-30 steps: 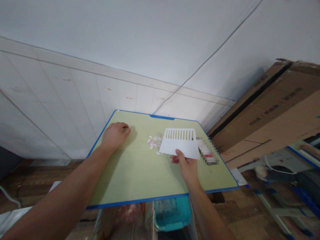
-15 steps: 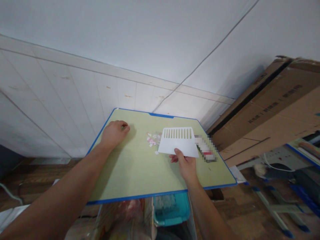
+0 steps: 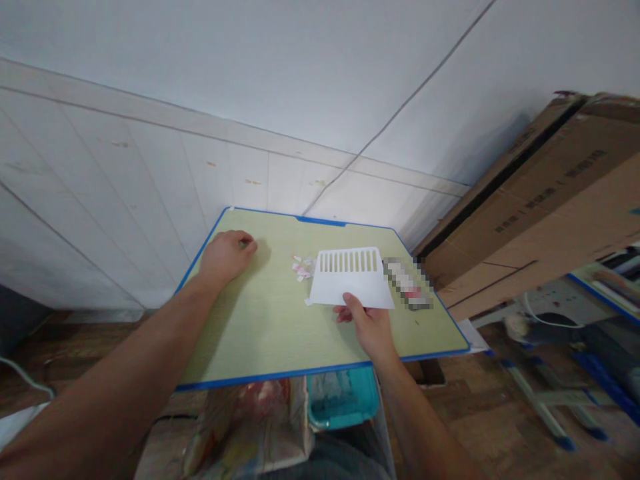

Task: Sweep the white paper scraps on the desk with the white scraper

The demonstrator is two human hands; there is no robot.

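Note:
My right hand [image 3: 369, 328] grips a white card [image 3: 347, 288] by its near edge, thumb on top and fingers underneath. A row of narrow upright slots runs along the card's far side. The card is held tilted over the table, beside a small heap of white and pink paper scraps [image 3: 303, 268], partly covering it. At the table's left, my left hand [image 3: 227, 257] rests with curled fingers, thumb and forefinger closed together; what they hold, if anything, is hidden. Right of the card lies a long pixelated object [image 3: 407, 283] with a red patch.
The small pale-green table [image 3: 270, 340] has a blue rim and stands against a white panelled wall [image 3: 150, 167]. Large cardboard boxes [image 3: 550, 207] lean at the right. Below the near edge are a teal plastic bin [image 3: 345, 403] and an open bag or box [image 3: 280, 433]. A cable [image 3: 395, 113] crosses the wall.
The view has shifted slightly, so the table sits a little higher. My right hand still holds the card, which has moved slightly left over the scraps. My left hand stays curled in place.

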